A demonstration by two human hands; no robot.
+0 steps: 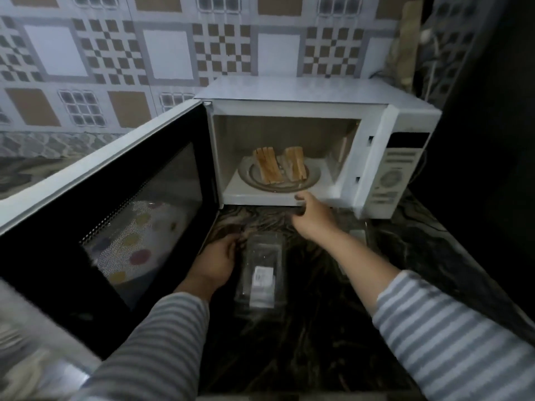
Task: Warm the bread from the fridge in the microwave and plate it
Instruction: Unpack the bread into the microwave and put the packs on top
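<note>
A white microwave (373, 157) stands on the dark counter with its door (121, 204) swung wide to the left. Inside, slices of bread (279, 167) stand in two stacks on the glass turntable (314, 180). My right hand (311, 215) hovers at the front lip of the cavity, fingers loosely extended, holding nothing. My left hand (217, 260) rests low on the counter beside a clear plastic container (262, 273) with a white label, its fingers loosely curled, touching the container's left side.
The dark marbled counter (333, 328) runs toward me. A patterned tile wall (144, 53) is behind. A dark tall surface (492, 111) stands right of the microwave. A spotted cloth or plate shows through the door glass (136, 241).
</note>
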